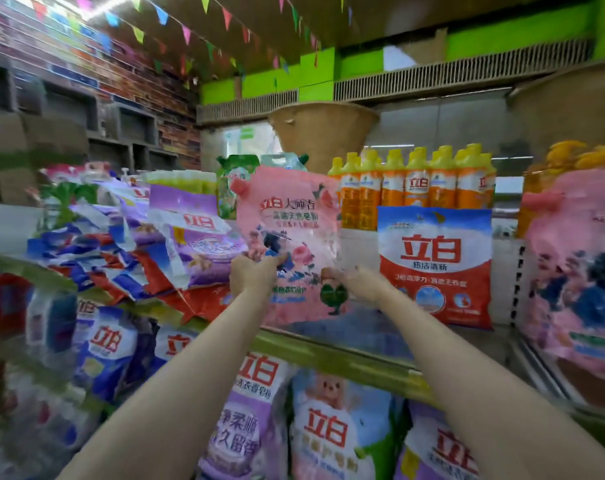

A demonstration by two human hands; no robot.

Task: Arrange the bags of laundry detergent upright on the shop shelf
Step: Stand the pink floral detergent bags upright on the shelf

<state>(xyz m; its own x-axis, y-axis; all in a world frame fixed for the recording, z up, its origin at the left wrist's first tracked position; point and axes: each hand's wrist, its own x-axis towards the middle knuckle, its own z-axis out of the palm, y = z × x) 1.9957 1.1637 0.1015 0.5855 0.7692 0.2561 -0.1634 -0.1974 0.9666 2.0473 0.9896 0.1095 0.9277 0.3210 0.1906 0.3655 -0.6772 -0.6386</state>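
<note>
Both my arms reach forward and up to the shelf (pixel 346 348). My left hand (pixel 251 277) grips the pink detergent bag (pixel 289 237) at its left edge, fingers curled round it. My right hand (pixel 354 280) pinches the bag's lower right side. The bag stands upright at the shelf front, between a toppled pile of bags (pixel 128 244) and an upright blue-red bag (pixel 436 265).

Two bare forearms, sleeveless as far as the view reaches — nothing worn on either wrist. The left hand (pixel 251 277) and right hand (pixel 354 280) carry no gloves — fingers blurred.
</note>
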